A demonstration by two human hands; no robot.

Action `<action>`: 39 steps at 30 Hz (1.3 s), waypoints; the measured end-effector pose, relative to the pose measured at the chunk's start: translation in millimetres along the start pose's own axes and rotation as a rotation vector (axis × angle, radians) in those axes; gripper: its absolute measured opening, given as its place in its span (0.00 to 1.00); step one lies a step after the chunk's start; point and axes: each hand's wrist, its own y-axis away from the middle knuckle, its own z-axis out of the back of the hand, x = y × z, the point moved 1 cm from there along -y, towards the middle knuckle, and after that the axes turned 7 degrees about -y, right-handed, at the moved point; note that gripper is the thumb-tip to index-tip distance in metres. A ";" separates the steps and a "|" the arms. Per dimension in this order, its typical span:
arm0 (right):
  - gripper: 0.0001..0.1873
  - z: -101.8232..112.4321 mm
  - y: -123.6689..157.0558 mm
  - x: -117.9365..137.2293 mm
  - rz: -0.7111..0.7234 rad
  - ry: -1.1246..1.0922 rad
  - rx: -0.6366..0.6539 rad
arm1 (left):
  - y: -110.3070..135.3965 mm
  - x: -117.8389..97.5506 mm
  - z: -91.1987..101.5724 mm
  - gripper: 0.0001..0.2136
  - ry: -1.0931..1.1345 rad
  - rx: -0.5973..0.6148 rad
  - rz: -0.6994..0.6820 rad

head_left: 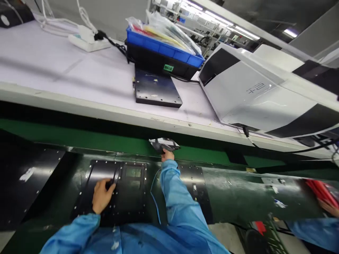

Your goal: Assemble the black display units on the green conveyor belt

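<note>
Left hand: I keep the left hand (103, 195) low on the black metal fixture (132, 197), and its fingers close around a thin dark strip (115, 176). I cannot tell well what this strip is.

Right hand: I reach the right hand (167, 155) forward, and its fingers pinch a flat black-and-silver piece (164, 144) at one edge.

Held piece: It is above the green conveyor belt (79, 132), just beyond the fixture, near the edge of the bench. It is too small to name more exactly.

Fixture: It lies on the belt, under the left hand, with many small white dots along its edges.

Bench: A black plate (156, 92) lies flat in front of a blue plastic crate (164, 47), which stands on a black tray (156, 65) and holds clear plastic bags (161, 30). A white machine (251, 91) stands beside the plate, and a white power strip (87, 40) lies farther along.

Other person: At the far side of the view, a co-worker's hand (327, 208) in a blue sleeve is beside a red item (321, 192), well apart from my hands.
</note>
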 end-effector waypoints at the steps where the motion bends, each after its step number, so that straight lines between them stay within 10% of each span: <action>1: 0.15 3.1 28.0 -7.3 -0.003 -0.066 0.026 | -4.9 -15.4 17.0 0.21 0.105 -0.020 -0.030; 6: 0.22 31.3 193.1 -38.7 0.006 -0.613 0.310 | -12.9 -92.3 84.2 0.33 0.658 0.110 -0.214; 11: 0.21 44.5 280.1 -37.6 -0.076 -0.603 0.480 | 26.7 -119.1 103.1 0.45 1.110 0.722 -0.463; 14: 0.19 38.5 285.9 -38.7 -0.093 -0.589 0.503 | 47.6 -102.8 92.8 0.39 1.175 0.914 -0.378; 25: 0.33 20.5 264.2 -76.9 -0.184 -0.368 0.630 | 44.9 -45.8 20.2 0.29 1.359 0.956 0.132; 30: 0.44 38.9 251.7 -93.1 0.134 0.238 0.458 | 36.7 -29.3 -16.5 0.22 1.308 0.848 0.310; 34: 0.53 33.4 249.8 -96.9 0.466 0.738 0.807 | 25.7 -17.0 -43.1 0.22 1.222 0.821 0.428; 39: 0.56 6.9 238.4 -106.6 0.513 0.932 1.043 | 13.1 -15.7 -58.6 0.17 1.117 0.770 0.451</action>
